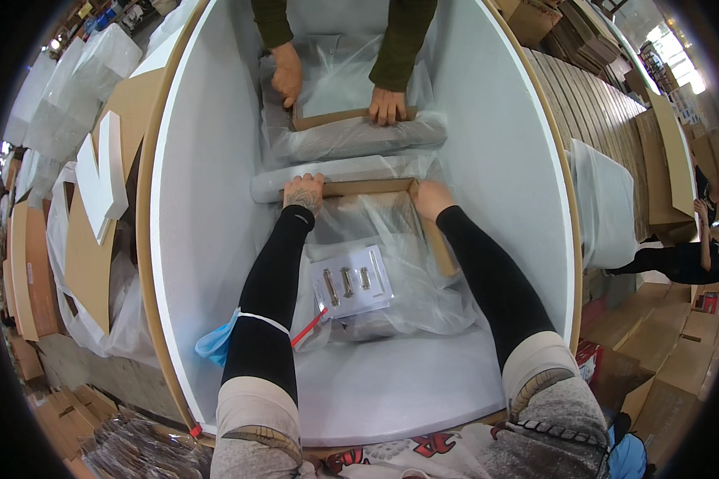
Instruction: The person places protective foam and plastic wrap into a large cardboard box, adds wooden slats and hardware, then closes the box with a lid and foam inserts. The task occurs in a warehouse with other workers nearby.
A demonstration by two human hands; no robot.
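Inside a large foam-lined box, a plastic-wrapped piece [375,215] lies in front of me with a brown cardboard edge strip [367,188] bent around its far side and right corner. My left hand [303,193] has its fingers curled over the strip's left end. At the right corner, my right hand [433,199] is closed on the strip; its fingertips are hidden. A white card with metal fasteners [350,279] rests on the wrap between my forearms. Farther off, a co-worker's hands [387,106] touch another cardboard strip [327,119] on a second wrapped piece [359,140].
White foam walls [208,160] enclose both sides. A red strap [308,327] lies near my left forearm, where a blue face mask [217,342] hangs. Outside stand foam pieces [112,168], a wrapped bundle [607,207] and cardboard boxes [663,335]. Another person [679,259] is at the right.
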